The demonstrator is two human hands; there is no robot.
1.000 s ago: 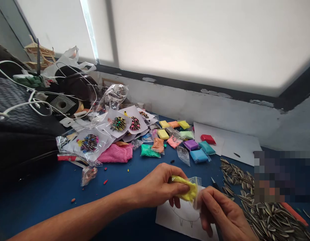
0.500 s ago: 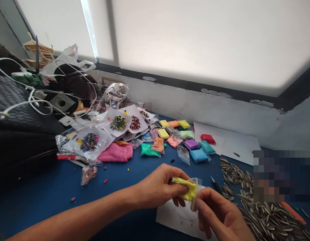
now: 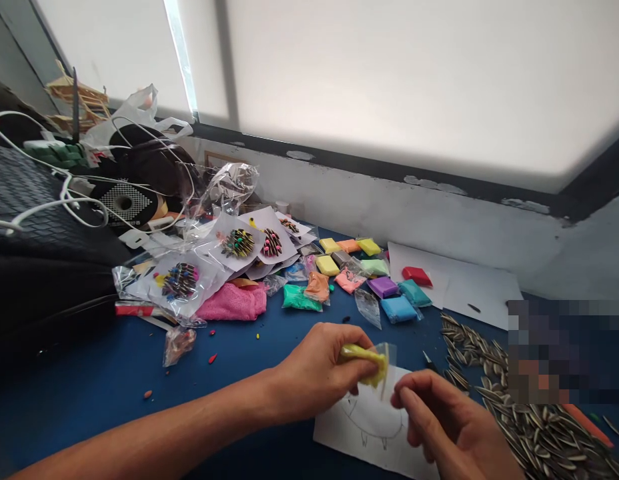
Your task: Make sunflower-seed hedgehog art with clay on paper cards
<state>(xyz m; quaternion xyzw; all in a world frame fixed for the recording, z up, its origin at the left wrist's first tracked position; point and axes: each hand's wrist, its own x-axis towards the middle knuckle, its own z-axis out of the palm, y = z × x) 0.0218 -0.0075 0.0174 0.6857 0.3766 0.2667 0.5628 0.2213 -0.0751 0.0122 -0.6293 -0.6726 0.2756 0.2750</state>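
Bag of yellow clay-like material (image 3: 379, 372), partly covered by fingers, was pinched in left hand (image 3: 322, 367) near drawing sheet (image 3: 372, 427). Right hand (image 3: 447, 420) curled beside it; fingertip contents indeterminate. Seeds (image 3: 539, 433) were cut off lower right.

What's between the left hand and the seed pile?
The head view shows the yellow-filled bag, drawing paper, a pen-like tool and the right hand between left hand and seed pile.

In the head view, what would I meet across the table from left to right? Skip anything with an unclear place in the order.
Small brown piece → pink cloth → left hand → yellow packet → right hand → orange stick.
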